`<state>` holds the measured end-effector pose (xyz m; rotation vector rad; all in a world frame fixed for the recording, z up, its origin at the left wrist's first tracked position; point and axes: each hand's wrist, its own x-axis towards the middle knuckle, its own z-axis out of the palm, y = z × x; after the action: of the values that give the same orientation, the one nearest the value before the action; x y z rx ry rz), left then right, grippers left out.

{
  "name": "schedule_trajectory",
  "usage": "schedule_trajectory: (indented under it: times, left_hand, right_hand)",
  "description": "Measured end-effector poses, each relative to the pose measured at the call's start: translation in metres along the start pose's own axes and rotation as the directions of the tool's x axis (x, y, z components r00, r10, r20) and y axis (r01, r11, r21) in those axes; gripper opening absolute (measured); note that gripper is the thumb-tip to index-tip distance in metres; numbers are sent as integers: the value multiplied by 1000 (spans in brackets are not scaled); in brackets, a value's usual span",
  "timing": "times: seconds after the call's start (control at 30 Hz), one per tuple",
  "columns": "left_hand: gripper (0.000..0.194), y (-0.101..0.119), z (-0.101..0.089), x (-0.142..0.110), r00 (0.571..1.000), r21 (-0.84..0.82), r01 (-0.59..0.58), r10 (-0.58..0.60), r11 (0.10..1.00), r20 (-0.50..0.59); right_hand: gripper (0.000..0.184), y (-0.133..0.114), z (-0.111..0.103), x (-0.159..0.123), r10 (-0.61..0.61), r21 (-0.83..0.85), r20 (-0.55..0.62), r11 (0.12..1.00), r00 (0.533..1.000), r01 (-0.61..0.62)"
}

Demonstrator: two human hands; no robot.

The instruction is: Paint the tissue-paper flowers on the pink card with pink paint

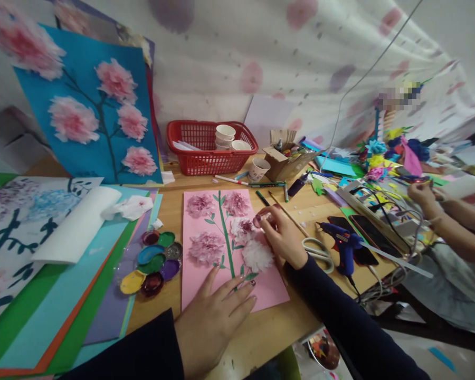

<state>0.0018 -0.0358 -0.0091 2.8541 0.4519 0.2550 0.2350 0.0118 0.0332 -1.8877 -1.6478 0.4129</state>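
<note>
A pink card [198,295] lies on the wooden table with a painted green stem [226,243] and several tissue-paper flowers [206,248] stuck on it. My left hand [214,316] lies flat on the card's lower edge, fingers stretched out, holding nothing. My right hand [281,235] rests at the card's right side. Its fingers are bent and pinch at a pale flower [242,228]. A white flower [257,256] sits just below that hand.
A round paint palette [154,261] lies left of the card on stacked coloured sheets [55,316]. Scissors [319,252], a blue glue gun [342,245] and phones are to the right. A red basket [206,153] with paper cups stands behind. Another person's hands [423,195] work at far right.
</note>
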Motion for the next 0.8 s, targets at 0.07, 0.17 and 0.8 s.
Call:
schedule_trajectory:
  times: [0.07,0.17,0.8]
  left_hand:
    - [55,-1,0,0,1000,0,-4,4,1000,10]
    - [64,-2,2,0,1000,-1,-31,31,1000,4]
    - [52,-1,-1,2,1000,-19,-2,2,1000,8]
  right_hand:
    - [23,-1,-2,-5,-7,-41,14,999,1000,8]
    - [25,-1,-5,-10,-72,-75,-35,995,997,69]
    - [21,-32,15,0,-437,-368,205,795,876,482]
